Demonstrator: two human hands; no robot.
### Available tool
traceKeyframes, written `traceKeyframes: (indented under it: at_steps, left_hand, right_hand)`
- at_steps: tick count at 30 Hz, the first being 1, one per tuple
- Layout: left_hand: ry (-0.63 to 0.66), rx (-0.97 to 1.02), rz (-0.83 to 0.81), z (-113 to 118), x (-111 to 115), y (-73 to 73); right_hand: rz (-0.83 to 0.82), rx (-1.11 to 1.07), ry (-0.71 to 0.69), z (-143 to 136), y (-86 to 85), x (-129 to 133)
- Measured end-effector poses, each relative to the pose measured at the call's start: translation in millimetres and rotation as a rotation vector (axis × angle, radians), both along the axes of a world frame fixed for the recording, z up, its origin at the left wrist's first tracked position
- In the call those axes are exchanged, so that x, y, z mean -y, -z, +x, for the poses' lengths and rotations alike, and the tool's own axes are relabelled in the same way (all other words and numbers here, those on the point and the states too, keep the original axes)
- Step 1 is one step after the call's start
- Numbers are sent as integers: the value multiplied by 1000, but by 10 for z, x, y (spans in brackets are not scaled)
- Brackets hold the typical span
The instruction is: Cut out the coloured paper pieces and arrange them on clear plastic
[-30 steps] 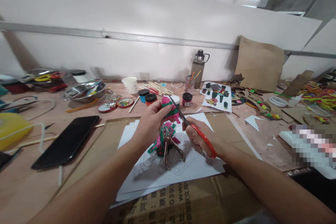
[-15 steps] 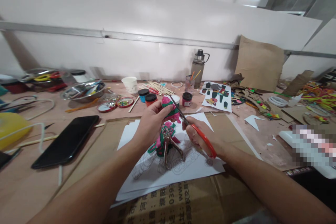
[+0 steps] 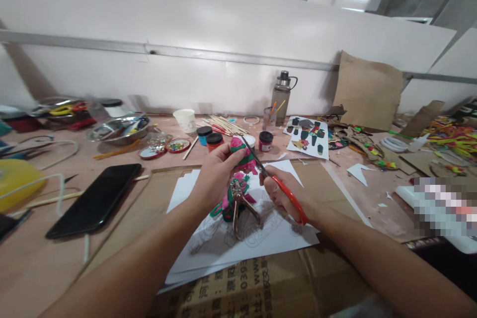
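Pinched in my left hand (image 3: pixel 219 165) is a pink and green painted paper cutout (image 3: pixel 244 155), held up over the sheets. My right hand (image 3: pixel 280 190) grips red-handled scissors (image 3: pixel 288 194), whose blades lie along the cutout's right edge. Just below both hands, a metal hole punch (image 3: pixel 237 198) rests on other pink and green cutouts (image 3: pixel 226 211). These lie on white paper (image 3: pixel 208 253) with pencil line drawings. My fingers hide part of the held cutout.
Under the paper lies a cardboard sheet (image 3: pixel 298 278). A black phone (image 3: pixel 97 198) lies to the left. Paint jars (image 3: pixel 266 142), a paper cup (image 3: pixel 185 121), wooden sticks (image 3: pixel 223 124) and a bottle (image 3: pixel 281 97) stand or lie behind. A painted sheet (image 3: pixel 307 138) and paper scraps (image 3: pixel 359 174) are at right.
Almost nothing differs. Both hands, the cutout and the scissors stay in nearly the same place, with only a very slight shift of the view.
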State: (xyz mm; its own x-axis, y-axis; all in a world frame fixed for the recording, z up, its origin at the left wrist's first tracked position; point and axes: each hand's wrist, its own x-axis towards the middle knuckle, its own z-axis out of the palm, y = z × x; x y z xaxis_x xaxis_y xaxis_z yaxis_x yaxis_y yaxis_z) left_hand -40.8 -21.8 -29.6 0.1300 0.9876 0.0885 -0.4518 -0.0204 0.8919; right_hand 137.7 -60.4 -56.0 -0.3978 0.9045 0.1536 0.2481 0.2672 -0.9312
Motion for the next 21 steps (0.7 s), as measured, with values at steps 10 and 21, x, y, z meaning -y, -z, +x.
traceKeyframes:
  at_steps: [10,21]
  left_hand:
    - [6,39,-13,-8,-32,41]
    - [13,-20,-11,-3,-18,17]
  right_hand:
    - [-8,-26,31,-14,67,-17]
    - [143,48,6,7,-46,3]
